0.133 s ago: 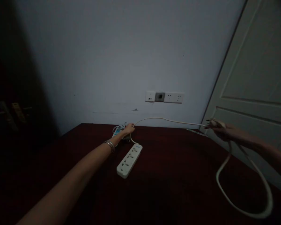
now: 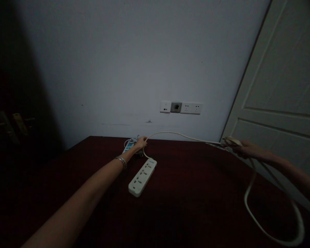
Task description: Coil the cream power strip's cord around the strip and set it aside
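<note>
A white power strip [image 2: 142,177] lies slantwise on the dark red tabletop, its sockets facing up. From its far end a white cord [image 2: 170,132] rises to my left hand [image 2: 142,142], whose fingers are closed around it. The cord then arches across to my right hand [image 2: 239,148] at the far right. That hand is closed on the cord and the plug end, and a long loop hangs below it. Beside my left hand sits a blue and white power strip [image 2: 128,147] with its cord bundled, partly hidden by the hand and wrist.
Wall sockets and switch plates [image 2: 181,107] are set in the pale wall behind the table [image 2: 186,193]. A pale panelled door [image 2: 281,86] borders the right side. Dark furniture with metal handles [image 2: 20,123] stands at the left.
My right hand has dropped slightly, and the cord's hanging loop has swung a little to the right. My left hand and the white power strip are nearly unmoved.
</note>
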Demonstrator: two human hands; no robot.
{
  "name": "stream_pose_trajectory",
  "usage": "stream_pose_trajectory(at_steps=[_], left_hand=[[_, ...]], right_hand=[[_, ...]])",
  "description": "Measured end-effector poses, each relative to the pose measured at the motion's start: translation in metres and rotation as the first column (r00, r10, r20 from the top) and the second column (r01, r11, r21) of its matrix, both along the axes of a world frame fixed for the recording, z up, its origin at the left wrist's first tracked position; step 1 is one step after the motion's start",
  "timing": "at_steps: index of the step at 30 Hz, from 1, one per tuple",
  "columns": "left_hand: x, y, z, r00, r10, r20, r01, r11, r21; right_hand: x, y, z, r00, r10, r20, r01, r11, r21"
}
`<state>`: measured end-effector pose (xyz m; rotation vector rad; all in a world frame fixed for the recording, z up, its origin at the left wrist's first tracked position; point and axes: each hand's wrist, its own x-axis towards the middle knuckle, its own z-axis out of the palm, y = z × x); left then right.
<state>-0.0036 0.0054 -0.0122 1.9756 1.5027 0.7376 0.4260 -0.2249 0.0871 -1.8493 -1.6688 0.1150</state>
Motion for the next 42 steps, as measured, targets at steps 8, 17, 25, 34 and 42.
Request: stream_pose_trajectory(at_steps=[8, 17, 25, 34, 42], left_hand=[[0.005, 0.010, 0.001, 0.996, -0.015, 0.084, 0.010, 0.999, 0.051], [0.018, -0.003, 0.019, 0.968, -0.240, 0.072, 0.220, 0.953, 0.209], [0.022, -0.041, 0.041, 0.913, -0.408, 0.011, 0.387, 0.875, 0.289], [0.009, -0.098, 0.026, 0.972, 0.099, -0.212, -0.023, 0.942, 0.334], [0.002, -0.140, -0.014, 0.850, -0.138, -0.509, 0.095, 0.989, -0.109]], right_hand=[[-0.019, 0.002, 0.015, 0.908, -0.174, 0.381, 0.165, 0.985, 0.056], [-0.158, 0.038, 0.006, 0.841, 0.102, 0.532, -0.275, 0.926, 0.258], [-0.219, 0.105, -0.033, 0.787, 0.330, 0.521, -0.408, 0.912, 0.038], [-0.217, 0.103, -0.039, 0.828, 0.292, 0.479, -0.332, 0.943, -0.001], [-0.211, 0.100, -0.045, 0.897, 0.211, 0.389, -0.249, 0.967, 0.050]])
